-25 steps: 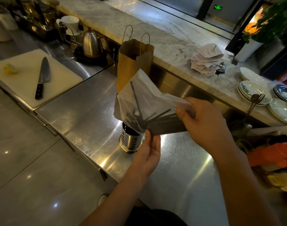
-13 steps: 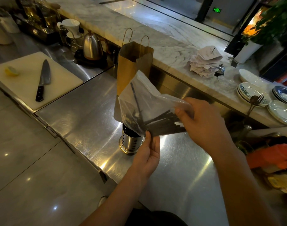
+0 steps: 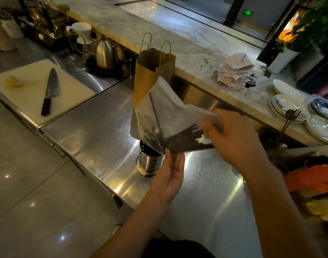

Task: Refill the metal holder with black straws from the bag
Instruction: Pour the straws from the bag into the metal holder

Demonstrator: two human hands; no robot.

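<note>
A clear plastic bag (image 3: 167, 107) of black straws (image 3: 183, 135) is held in the air just above the perforated metal holder (image 3: 149, 162), which stands on the steel counter (image 3: 96, 135). My right hand (image 3: 234, 135) grips the bag's right end, bunching the plastic. Under the bag's lower edge my left hand (image 3: 170, 174) touches it with straight fingers. The straws lie slanted inside the bag, their lower ends near the holder's mouth; one straw sticks up apart from the bundle.
A brown paper bag (image 3: 152, 71) stands behind the holder. To the left lies a white cutting board (image 3: 29, 94) with a knife (image 3: 50, 90) and a lemon piece. A kettle (image 3: 105, 53) stands at the back. Plates (image 3: 290, 108) and receipts (image 3: 234, 71) are on the marble ledge.
The straws have shifted inside the bag, their right ends now fanned out near my right thumb. Both hands and the bag stay nearly in place above the holder.
</note>
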